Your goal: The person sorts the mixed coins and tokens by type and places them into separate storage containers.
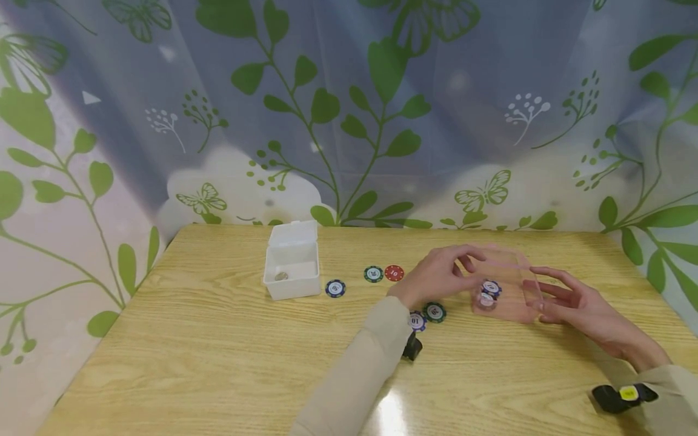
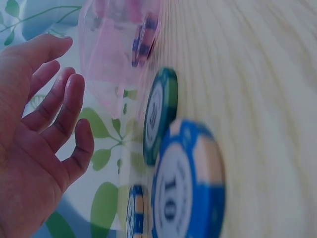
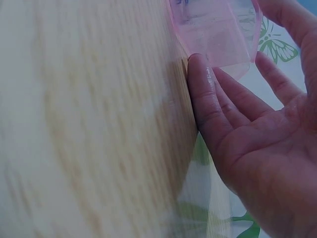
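Observation:
A translucent pink plastic box (image 1: pixel 504 312) stands at the right of the table with blue-and-white poker chips (image 1: pixel 491 287) showing through it. At its right side my right hand (image 1: pixel 583 312) holds the box, with fingertips and thumb on the outer edge; the right wrist view shows the fingers against the pink wall (image 3: pixel 215 42), close to the tabletop. On the other side, my left hand (image 1: pixel 438 272) hovers with loosely bent fingers over the box's left edge. Its palm (image 2: pixel 32 168) is bare in the left wrist view. A green chip (image 1: pixel 434 312) and a blue chip (image 1: pixel 417 321) lie below the left wrist.
A white box (image 1: pixel 292 287) with its lid raised stands left of centre, a small round coin-like piece (image 1: pixel 281 276) inside. Between the boxes lie a blue chip (image 1: pixel 335 288), a green chip (image 1: pixel 373 274) and a red chip (image 1: pixel 394 273). A leaf-patterned curtain (image 1: pixel 349 151) hangs behind the table.

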`<state>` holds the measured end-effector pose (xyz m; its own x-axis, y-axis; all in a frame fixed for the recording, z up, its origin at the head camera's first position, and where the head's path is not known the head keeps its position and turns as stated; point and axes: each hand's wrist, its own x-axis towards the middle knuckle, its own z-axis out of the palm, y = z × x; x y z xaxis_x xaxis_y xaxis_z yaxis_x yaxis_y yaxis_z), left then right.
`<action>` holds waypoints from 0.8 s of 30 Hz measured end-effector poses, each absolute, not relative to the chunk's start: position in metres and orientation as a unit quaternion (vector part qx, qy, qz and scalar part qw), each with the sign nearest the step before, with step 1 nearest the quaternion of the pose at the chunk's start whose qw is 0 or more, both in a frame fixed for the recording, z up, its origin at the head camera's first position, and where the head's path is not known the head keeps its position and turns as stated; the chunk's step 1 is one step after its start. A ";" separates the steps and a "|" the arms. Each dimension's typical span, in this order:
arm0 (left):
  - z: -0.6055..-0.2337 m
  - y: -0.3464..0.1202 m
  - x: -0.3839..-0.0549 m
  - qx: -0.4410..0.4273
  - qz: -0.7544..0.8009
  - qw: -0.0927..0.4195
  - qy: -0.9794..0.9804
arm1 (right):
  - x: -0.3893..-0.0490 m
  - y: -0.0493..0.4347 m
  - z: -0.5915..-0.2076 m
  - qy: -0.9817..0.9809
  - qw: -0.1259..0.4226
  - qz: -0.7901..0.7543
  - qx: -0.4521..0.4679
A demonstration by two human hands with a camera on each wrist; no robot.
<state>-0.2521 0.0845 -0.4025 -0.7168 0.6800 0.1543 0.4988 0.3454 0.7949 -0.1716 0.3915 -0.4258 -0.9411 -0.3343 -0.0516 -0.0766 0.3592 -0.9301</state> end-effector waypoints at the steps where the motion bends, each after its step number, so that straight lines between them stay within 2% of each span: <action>1: -0.403 0.083 -0.252 0.360 0.443 0.105 0.814 | -0.172 0.391 -0.426 0.815 0.117 -0.553 -0.128; 24: -0.407 0.031 -0.260 0.361 0.372 0.122 0.847 | -0.173 0.393 -0.426 0.799 0.131 -0.568 -0.147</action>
